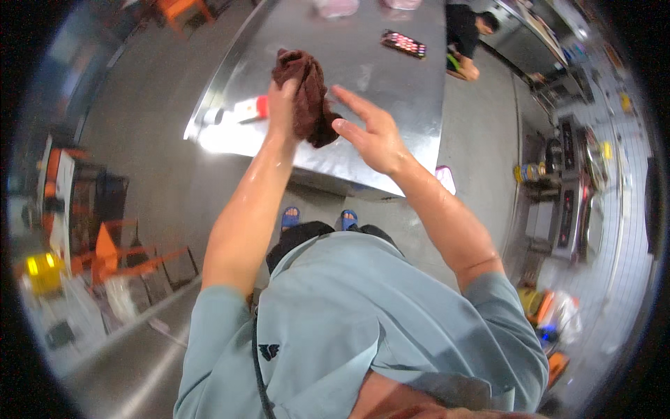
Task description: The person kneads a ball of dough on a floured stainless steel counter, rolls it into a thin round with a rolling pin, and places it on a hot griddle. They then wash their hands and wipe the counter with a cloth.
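Note:
A bunched, dark brown cloth (pixel 309 99) hangs above the stainless-steel table (pixel 361 78), gripped by my left hand (pixel 285 102). Just to the right of it is my right hand (pixel 371 131), its fingers apart and nothing in its grasp. The right thumb comes close to the cloth's lower edge; whether they touch I cannot tell. Both forearms look wet. Beyond my left wrist a bottle with a red cap (pixel 251 109) lies on the table, partly hidden. A phone with a lit screen (pixel 403 44) rests farther back on the right.
Pinkish plastic packages (pixel 336 7) sit at the table's far end. A person in dark clothing (pixel 463 39) is low down beyond the right edge. Cooking appliances (pixel 570 209) line the right wall. Orange chairs (pixel 107 254) stand to the left, and a steel counter (pixel 152 361) runs at lower left.

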The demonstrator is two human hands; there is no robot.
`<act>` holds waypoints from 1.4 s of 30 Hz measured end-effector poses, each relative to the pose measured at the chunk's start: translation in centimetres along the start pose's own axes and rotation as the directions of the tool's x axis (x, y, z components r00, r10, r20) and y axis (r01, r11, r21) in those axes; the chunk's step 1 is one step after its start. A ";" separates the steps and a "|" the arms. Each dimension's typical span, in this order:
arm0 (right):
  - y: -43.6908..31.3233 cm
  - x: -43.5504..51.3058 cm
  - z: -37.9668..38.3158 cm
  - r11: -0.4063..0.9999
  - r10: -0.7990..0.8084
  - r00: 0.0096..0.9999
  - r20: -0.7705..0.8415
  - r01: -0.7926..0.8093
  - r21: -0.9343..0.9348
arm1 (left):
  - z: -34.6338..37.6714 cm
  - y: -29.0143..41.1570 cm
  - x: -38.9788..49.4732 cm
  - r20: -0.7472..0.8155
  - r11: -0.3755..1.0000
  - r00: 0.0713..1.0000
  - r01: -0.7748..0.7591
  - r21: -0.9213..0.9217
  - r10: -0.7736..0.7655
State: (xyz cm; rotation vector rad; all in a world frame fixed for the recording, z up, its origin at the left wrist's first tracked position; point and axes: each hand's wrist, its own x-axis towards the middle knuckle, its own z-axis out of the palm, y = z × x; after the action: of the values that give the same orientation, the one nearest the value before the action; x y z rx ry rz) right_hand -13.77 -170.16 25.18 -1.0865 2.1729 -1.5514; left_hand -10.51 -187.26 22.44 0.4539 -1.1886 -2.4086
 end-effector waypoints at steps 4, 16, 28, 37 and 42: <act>2.4 2.8 -0.3 0.216 -0.210 0.975 -0.078 -0.031 -0.976 | 2.8 0.7 -1.2 0.372 0.856 0.922 -0.277 0.437 0.108; -4.3 -0.7 7.6 0.651 -0.080 0.973 -0.216 -0.113 -0.751 | -0.6 1.0 8.1 0.532 0.921 0.753 0.288 0.262 -0.387; 0.7 4.1 -2.6 0.982 -0.100 0.474 -0.875 0.191 -0.009 | 5.1 1.6 1.9 0.880 0.911 0.356 -0.150 0.385 -0.314; -3.7 0.9 4.4 0.734 -0.577 0.740 -0.347 0.283 -0.618 | 5.4 -4.7 4.3 0.968 -0.188 0.032 -0.982 -0.015 -0.247; 3.1 1.4 -2.0 0.708 -0.415 0.796 -0.441 -0.022 -0.705 | 5.7 -6.3 4.4 0.955 -0.123 0.059 -0.992 0.024 -0.290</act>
State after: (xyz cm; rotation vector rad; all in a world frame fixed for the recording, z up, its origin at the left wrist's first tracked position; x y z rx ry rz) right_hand -17.23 -169.33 23.50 -1.1808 3.3433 -1.2669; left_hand -18.30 -182.19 20.22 -1.3075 -2.5375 -0.2374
